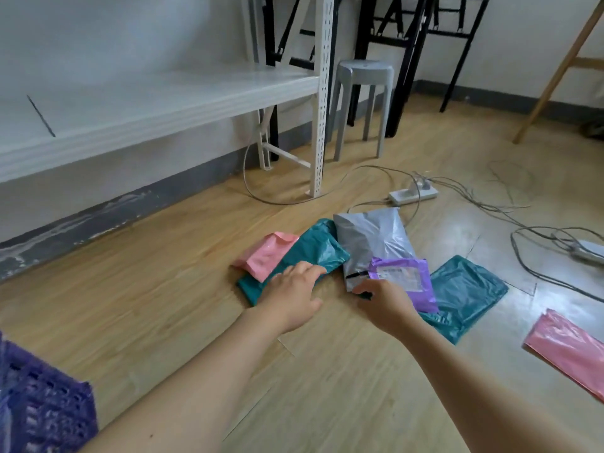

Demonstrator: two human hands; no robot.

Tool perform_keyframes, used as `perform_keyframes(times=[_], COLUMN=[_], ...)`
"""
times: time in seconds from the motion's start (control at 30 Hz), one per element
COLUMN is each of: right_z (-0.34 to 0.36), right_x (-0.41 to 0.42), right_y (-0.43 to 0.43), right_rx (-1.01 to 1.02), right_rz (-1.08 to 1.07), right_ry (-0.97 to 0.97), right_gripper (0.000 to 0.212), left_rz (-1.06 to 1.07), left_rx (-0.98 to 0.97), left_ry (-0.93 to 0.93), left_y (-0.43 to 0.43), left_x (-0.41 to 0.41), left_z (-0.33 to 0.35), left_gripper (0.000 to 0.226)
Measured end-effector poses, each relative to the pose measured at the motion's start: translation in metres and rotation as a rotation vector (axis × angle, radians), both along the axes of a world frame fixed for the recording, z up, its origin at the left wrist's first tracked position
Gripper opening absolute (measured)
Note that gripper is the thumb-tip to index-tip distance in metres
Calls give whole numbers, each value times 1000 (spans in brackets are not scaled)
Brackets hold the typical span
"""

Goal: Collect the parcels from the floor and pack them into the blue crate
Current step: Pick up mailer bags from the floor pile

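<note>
Teal parcel [313, 250] on the floor [163, 289] is pressed by left hand [294, 295], fingers straight. Right hand [385, 305] is curled at the near corner of grey parcel [372, 237]; any hold cannot be told.

Wood floor [163, 305]: teal parcel [313, 250] centre, grey parcel [372, 237], second teal parcel [467, 289], pink parcel [568, 351] right edge, blue crate [49, 413] lower left, power strip [413, 194], cables [490, 207], stool [362, 103].

Both your bare forearms extend forward and converge low ahead. Your left hand [292, 297] lies palm down, fingers straight and slightly spread, thumb out to the right. Your right hand [387, 305] is back-up, fingers curled under, forefinger and thumb pointing left. Whether they pinch anything cannot be determined.
</note>
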State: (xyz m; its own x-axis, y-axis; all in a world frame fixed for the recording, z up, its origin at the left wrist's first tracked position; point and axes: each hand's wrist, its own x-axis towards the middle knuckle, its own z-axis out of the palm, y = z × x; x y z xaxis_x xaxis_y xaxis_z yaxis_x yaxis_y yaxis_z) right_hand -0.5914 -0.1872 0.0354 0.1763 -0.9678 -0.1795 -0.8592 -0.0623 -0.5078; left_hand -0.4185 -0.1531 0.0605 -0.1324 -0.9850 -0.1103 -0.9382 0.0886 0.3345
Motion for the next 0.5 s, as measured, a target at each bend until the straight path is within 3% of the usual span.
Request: perform_keyframes(times=[0.5], right_z=[-156], right_x=[-35], right_y=[-96], right_rx=[209], right_rz=[-134], right_ry=[165], right_gripper=[38], left_rz=[-26], left_rx=[182], left_ry=[18], left_y=[-89], left_x=[-16], left_z=[-121], left_gripper=[56])
